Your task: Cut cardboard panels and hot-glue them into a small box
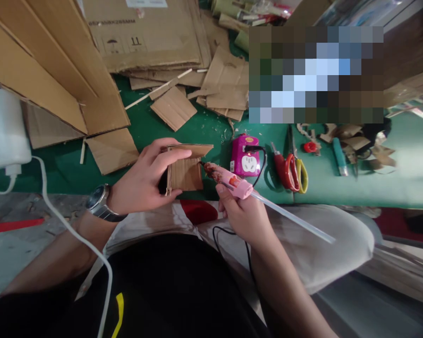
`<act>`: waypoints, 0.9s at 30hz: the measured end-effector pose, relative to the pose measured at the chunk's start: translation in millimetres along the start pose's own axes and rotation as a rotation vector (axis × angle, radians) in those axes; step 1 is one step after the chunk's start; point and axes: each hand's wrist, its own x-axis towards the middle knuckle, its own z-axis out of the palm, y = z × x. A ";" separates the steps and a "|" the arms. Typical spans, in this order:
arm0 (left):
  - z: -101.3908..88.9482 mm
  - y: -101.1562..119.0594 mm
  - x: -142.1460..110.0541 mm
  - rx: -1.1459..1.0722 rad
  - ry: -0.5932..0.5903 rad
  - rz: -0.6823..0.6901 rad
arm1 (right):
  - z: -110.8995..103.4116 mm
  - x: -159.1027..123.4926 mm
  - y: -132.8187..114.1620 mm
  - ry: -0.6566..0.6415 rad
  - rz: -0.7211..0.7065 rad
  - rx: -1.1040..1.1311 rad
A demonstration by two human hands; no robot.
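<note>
My left hand (144, 178), with a watch on the wrist, is closed around a small cardboard box piece (186, 169), thumb below and fingers over its top edge. My right hand (241, 211) grips a pink hot glue gun (232, 180). A clear glue stick (292, 218) juts from the gun's back toward the right. The gun's dark nozzle touches the right edge of the cardboard piece. Both hands hover over my lap, just in front of the green mat (373, 183).
Large cardboard sheets (74, 80) and scraps (174, 108) cover the back left. A pink power strip (246, 159), red and yellow scissors (292, 171) and a teal tool (339, 157) lie on the mat. A white device (3, 126) with a cable sits at the left.
</note>
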 end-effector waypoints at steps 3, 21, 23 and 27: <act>0.4 -0.5 -0.2 -0.004 0.006 -0.003 | -0.8 -0.4 -1.3 -0.006 0.003 -0.008; -0.8 -0.2 1.0 0.016 -0.003 0.018 | 5.2 -6.8 5.5 0.021 -0.032 -0.064; -0.8 -0.3 0.9 0.012 0.001 0.017 | 4.9 -7.2 5.1 0.024 -0.024 -0.075; -0.9 -0.6 0.7 0.006 0.005 0.016 | 3.6 -8.3 4.2 0.041 -0.043 -0.086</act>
